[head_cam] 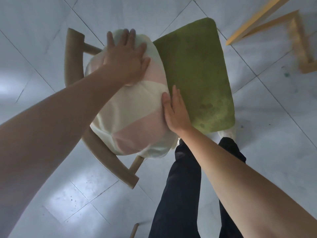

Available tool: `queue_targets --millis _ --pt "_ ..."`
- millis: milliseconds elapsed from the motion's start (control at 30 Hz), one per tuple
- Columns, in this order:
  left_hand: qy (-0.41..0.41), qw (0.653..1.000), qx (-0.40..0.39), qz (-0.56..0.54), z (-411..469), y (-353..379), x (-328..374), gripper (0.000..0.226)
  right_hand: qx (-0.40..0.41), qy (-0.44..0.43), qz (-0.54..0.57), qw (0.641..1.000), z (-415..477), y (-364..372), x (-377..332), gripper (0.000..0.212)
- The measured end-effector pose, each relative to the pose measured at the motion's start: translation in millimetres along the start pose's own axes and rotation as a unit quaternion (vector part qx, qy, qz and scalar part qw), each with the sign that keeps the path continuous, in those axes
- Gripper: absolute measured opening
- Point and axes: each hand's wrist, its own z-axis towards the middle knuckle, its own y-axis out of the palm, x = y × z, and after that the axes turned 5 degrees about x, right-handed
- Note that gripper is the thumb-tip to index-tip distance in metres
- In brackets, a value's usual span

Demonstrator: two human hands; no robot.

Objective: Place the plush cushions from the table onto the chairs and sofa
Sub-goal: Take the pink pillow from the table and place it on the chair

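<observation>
A round plush cushion (pixel 132 110) in pink and cream wedges leans against the curved wooden backrest (pixel 103 152) of a chair with a green seat (pixel 197 71). My left hand (pixel 127 60) lies flat on the cushion's upper part, fingers spread. My right hand (pixel 173 109) presses flat against the cushion's right edge where it meets the green seat, thumb on the cream fabric. Neither hand wraps around the cushion.
Grey floor tiles surround the chair. A yellow wooden frame (pixel 267 26) stands at the upper right. My legs in dark trousers (pixel 185 186) stand right beside the chair's front edge. Another chair leg tip (pixel 134 229) shows at the bottom.
</observation>
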Motion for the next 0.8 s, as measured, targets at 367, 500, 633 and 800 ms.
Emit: queue_targets --millis 367,500,633,800 --pt "-0.011 0.996 0.068 -0.05 -52 7 10 0.063 0.023 -0.019 0.041 0.999 0 22 -31 0.072" --pt "0.023 0.991 0.107 -0.072 -118 25 26 0.066 0.019 -0.002 0.006 1.0 -46 24 3 0.086" --pt "-0.054 0.983 0.138 -0.107 -159 43 23 0.055 -0.03 0.01 -0.045 0.998 -78 19 34 0.084" --pt "-0.127 0.96 0.2 -0.15 -195 47 52 0.056 -0.018 0.023 0.0 1.0 -104 22 41 0.11"
